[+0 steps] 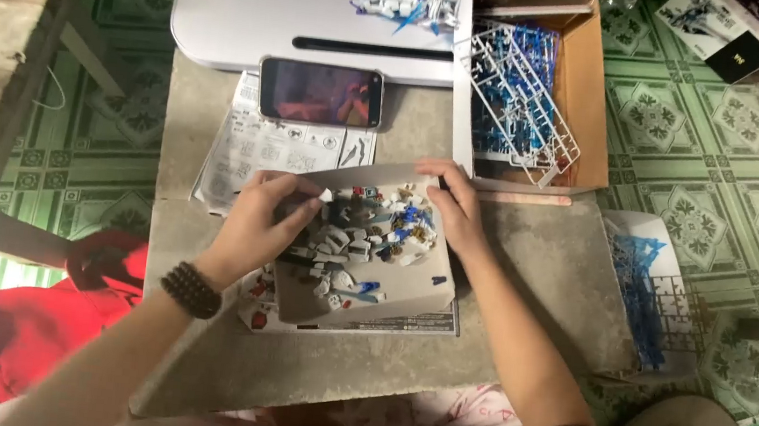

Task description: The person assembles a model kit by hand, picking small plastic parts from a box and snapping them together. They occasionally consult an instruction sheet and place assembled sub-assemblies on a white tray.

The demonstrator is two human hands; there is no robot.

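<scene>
Both forearms enter from the lower edge of the head view and converge on a shallow cardboard tray (409, 291) at the centre of the grey surface (542, 277). The left hand (257, 219), with a dark bead bracelet (191, 289) at the wrist, is bent at the wrist over the tray's left rim; its fingertips are pinched closed on a small white part (325, 195). The right hand (455, 207) rests at the tray's upper right corner, fingers curled over the rim and gripping it.

The tray holds a loose heap of small plastic parts (363, 239), white, grey and blue, lying between the two hands and just beside the left fingertips.

Printed instruction sheets (259, 149) lie under and behind the tray. A phone (320, 93) lies flat beyond them, against the near edge of a white lap desk (258, 31). An open cardboard box (588, 103) containing blue and white part frames (518, 105) stands just right of the right hand. Bare surface remains in front of the tray and to its right, up to the surface's edge, beyond which lies green patterned floor (730, 184).
</scene>
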